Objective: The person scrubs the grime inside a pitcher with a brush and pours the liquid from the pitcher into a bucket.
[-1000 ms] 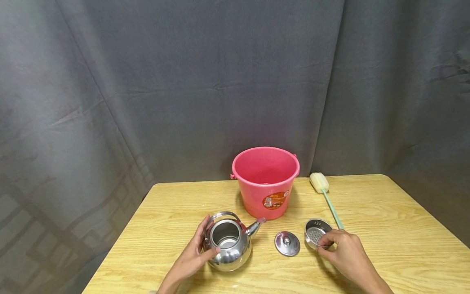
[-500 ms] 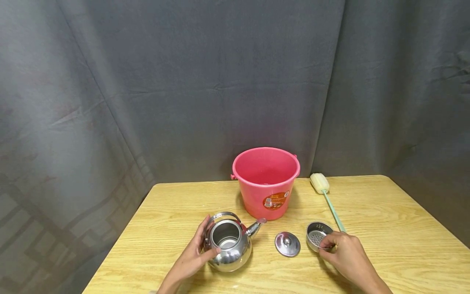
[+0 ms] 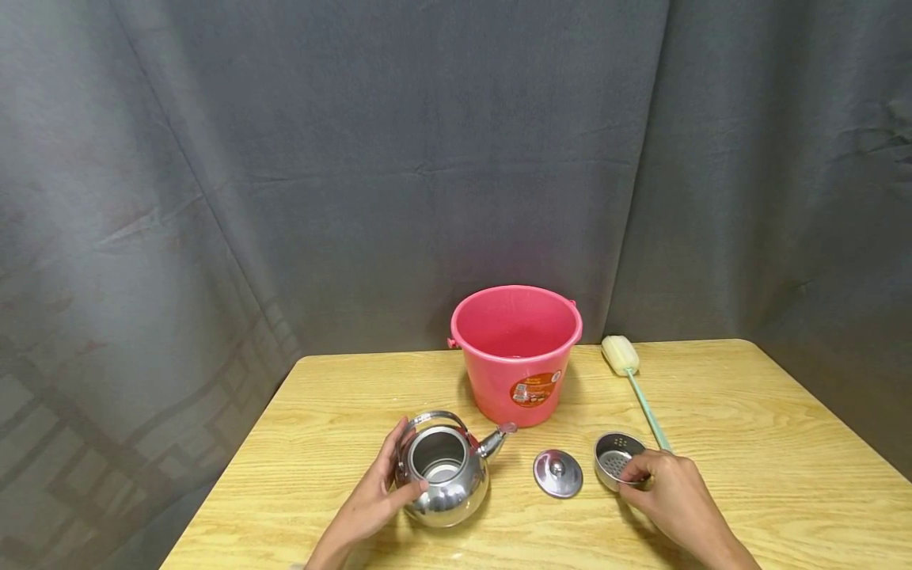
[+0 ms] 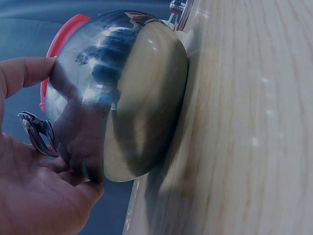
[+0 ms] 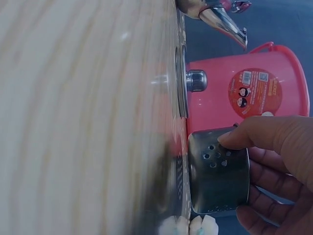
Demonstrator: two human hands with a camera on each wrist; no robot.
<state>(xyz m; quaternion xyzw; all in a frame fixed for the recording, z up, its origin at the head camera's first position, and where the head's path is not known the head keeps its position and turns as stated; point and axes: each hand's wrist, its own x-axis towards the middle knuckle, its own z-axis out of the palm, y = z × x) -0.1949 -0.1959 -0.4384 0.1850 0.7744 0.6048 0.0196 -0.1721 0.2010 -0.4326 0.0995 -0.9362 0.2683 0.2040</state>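
Observation:
A shiny steel teapot (image 3: 452,500) with its lid off stands at the middle front, spout pointing right. My left hand (image 3: 370,499) holds its left side, thumb on the near side of the body and fingers behind; the left wrist view shows the round steel body (image 4: 112,98) between them. My right hand (image 3: 673,497) pinches the rim of a steel tea strainer (image 3: 611,461), thumb outside and fingertips inside. Small holes pierce the strainer's wall (image 5: 220,181) in the right wrist view. Between teapot and strainer lies the round steel lid (image 3: 558,473), knob up.
A pink bucket (image 3: 492,376) stands behind the teapot and lid, near the table's back edge. To its right lies a sponge brush (image 3: 620,354) with a green handle, whose end reaches behind my right hand. Grey curtains (image 3: 427,198) hang around the wooden table (image 3: 342,396).
The strainer in my right hand has shifted slightly right and toward me over the first half second, then stays nearly still. My left hand and the teapot have not visibly moved.

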